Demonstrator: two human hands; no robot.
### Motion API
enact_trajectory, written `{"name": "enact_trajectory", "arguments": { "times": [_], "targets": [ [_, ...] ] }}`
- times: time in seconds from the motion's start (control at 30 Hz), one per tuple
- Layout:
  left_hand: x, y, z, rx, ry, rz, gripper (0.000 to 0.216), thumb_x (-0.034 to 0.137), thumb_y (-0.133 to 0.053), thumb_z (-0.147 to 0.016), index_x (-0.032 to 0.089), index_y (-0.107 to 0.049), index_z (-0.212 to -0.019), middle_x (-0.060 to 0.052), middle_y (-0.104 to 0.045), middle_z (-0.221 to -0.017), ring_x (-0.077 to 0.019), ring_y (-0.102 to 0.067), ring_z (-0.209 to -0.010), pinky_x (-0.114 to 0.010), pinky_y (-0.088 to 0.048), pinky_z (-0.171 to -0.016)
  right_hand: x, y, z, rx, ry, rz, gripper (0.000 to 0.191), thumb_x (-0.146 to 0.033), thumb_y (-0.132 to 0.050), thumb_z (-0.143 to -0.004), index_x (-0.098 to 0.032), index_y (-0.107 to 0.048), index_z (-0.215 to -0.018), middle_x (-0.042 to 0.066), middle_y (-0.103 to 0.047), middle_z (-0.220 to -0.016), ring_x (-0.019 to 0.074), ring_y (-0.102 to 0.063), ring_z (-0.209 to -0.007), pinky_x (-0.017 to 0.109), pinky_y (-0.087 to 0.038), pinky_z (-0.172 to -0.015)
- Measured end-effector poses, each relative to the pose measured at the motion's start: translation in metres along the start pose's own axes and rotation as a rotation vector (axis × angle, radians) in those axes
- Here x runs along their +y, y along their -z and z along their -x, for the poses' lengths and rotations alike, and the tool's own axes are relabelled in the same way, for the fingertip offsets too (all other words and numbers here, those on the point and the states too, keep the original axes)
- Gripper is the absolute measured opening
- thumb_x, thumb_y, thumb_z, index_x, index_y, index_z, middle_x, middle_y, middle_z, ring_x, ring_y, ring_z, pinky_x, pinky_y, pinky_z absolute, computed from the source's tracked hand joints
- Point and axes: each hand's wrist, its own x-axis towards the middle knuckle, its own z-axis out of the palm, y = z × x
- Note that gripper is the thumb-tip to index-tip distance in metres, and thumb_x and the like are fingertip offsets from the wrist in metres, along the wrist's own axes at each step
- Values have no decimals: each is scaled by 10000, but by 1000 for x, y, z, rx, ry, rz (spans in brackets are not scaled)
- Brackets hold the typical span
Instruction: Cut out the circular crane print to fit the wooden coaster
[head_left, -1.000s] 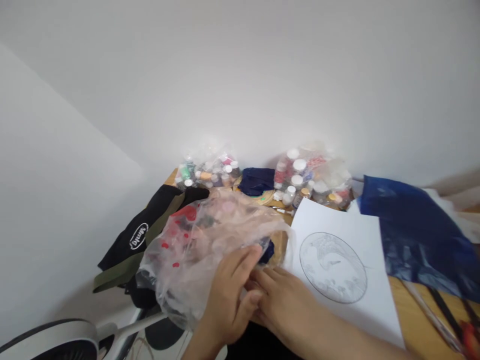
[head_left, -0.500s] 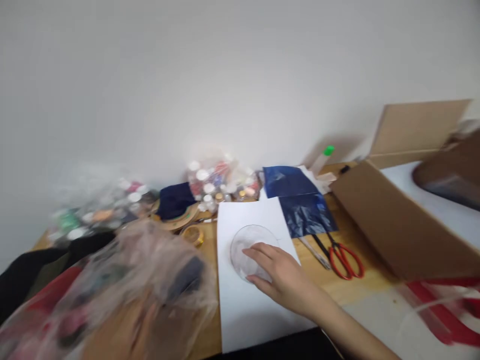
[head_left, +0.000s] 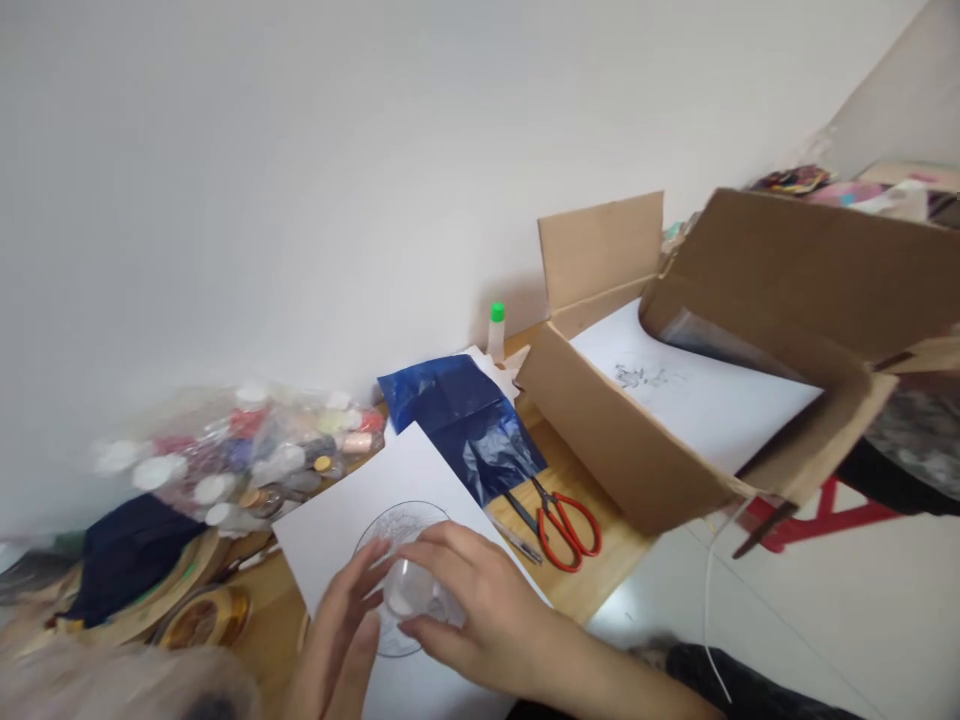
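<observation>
A small clear round container (head_left: 409,590) sits over a drawn circle (head_left: 390,512) on a sheet of white paper (head_left: 322,530). My right hand (head_left: 487,605) curls its fingers round the container's right side and top. On the other side, my left hand (head_left: 346,625) has its fingers stretched and thumb apart, with the fingertips close to the container. I cannot tell whether they touch it. Grey marks fill part of the circle, and the hands cover some of it.
Right of the paper lie red-handled scissors (head_left: 570,530), a pen (head_left: 517,540) and blue sheets (head_left: 465,410). An open cardboard box (head_left: 622,435) holds paper. A green-capped bottle (head_left: 496,330) stands behind. Bagged bottles (head_left: 247,445), dark cloth (head_left: 135,550) and a tape roll (head_left: 202,618) lie left.
The view has swung right, showing more of the box. My left hand has left the plastic bag at the left and come to the container beside my right hand.
</observation>
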Motion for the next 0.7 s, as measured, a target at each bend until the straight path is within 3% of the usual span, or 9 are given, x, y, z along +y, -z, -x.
{"name": "enact_trajectory", "arguments": {
  "times": [0.13, 0.17, 0.23, 0.4, 0.5, 0.7],
  "targets": [
    [27, -46, -17, -41, 374, 451, 425, 530, -550, -845, 247, -647, -1146, -89, -644, -1240, -299, -611, -1113, -415, -553, -866, 6, 16, 5, 95, 10, -64, 404, -237, -598, -840, -180, -518, -1232, 99, -569, -1117, 185, -559, -1048, 313, -492, -895],
    [34, -52, -20, -67, 400, 567, 426, 528, -585, -825, 244, -653, -1136, -89, -649, -1230, -290, -631, -1074, -411, -553, -857, 8, 19, 6, 116, 15, -64, 399, -226, -584, -850, -180, -509, -1239, 102, -566, -1111, 188, -556, -1051, 324, -493, -894],
    [45, -59, -25, -126, 387, 725, 388, 484, -645, -801, 244, -668, -1105, -84, -666, -1188, -266, -645, -1032, -387, -547, -847, 11, 23, 9, 158, 27, -72, 424, -200, -575, -854, -196, -485, -1268, 107, -561, -1135, 199, -553, -1068, 347, -498, -888],
    [51, -58, -29, -142, 302, 924, 293, 368, -705, -781, 253, -693, -1050, -57, -678, -1099, -224, -649, -977, -319, -544, -792, 14, 25, 13, 193, 42, -44, 482, -192, -624, -838, -244, -471, -1292, 82, -605, -1149, 207, -584, -1015, 377, -498, -874],
    [48, -55, -26, -128, 287, 953, 308, 359, -728, -760, 251, -692, -1046, -51, -678, -1084, -219, -639, -987, -324, -535, -803, 13, 24, 14, 221, 55, -36, 476, -216, -659, -829, -251, -492, -1273, 60, -644, -1104, 195, -598, -968, 362, -503, -854],
    [40, -46, -22, -47, 199, 910, 345, 361, -815, -654, 282, -712, -973, -7, -694, -989, -200, -627, -971, -334, -496, -857, 12, 18, 9, 199, 107, -19, 336, -225, -643, -841, -230, -577, -1170, 86, -624, -1114, 218, -590, -1064, 399, -501, -902]
  ]
}}
